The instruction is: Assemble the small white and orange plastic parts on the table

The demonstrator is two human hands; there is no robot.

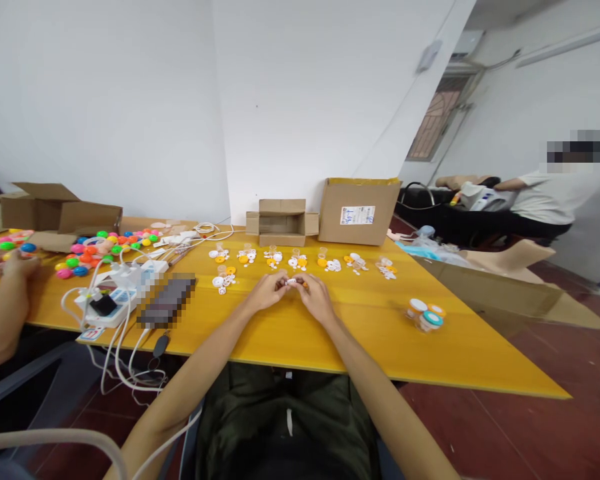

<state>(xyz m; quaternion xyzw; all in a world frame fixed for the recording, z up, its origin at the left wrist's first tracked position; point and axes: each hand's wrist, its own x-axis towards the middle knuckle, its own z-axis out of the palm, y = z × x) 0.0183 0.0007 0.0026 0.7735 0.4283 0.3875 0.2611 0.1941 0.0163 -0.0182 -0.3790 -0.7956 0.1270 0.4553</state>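
Observation:
My left hand [269, 292] and my right hand [317, 299] meet over the middle of the table. Both are closed, fingertips pinching a small white piece [291, 283] between them; its exact kind is too small to make out. A bit of orange shows by the right fingers. Just beyond the hands runs a row of small parts in groups: clear cups [296, 253], white discs [278, 257] and orange rings [322, 263]. One more group, with a white perforated disc [223, 290], lies left of my left hand. Several lidded jars [433, 319] stand together at the right.
A small open carton [282, 227] and a larger box [359, 212] stand against the wall. To the left are a phone [167, 301], a power strip [125, 293] with cables and colourful balls [87, 253]. A co-worker's hand [20, 265] is at far left; another person [555, 193] sits at right.

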